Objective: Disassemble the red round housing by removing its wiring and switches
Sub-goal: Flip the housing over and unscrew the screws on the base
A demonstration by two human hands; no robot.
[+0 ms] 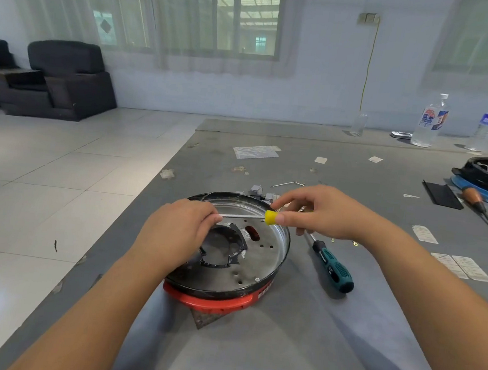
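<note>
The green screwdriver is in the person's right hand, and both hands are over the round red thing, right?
Not quite. The green screwdriver lies on the table, held by nobody. The right hand pinches a yellow cap instead. Both hands are over the round red housing, as the head view shows.

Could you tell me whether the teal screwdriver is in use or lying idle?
Idle: the teal screwdriver lies flat on the table, untouched.

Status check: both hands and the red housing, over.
Left hand pinches thin white wire. Right hand pinches its yellow cap. Red round housing on grey table. Teal-handled screwdriver lies alongside.
</note>
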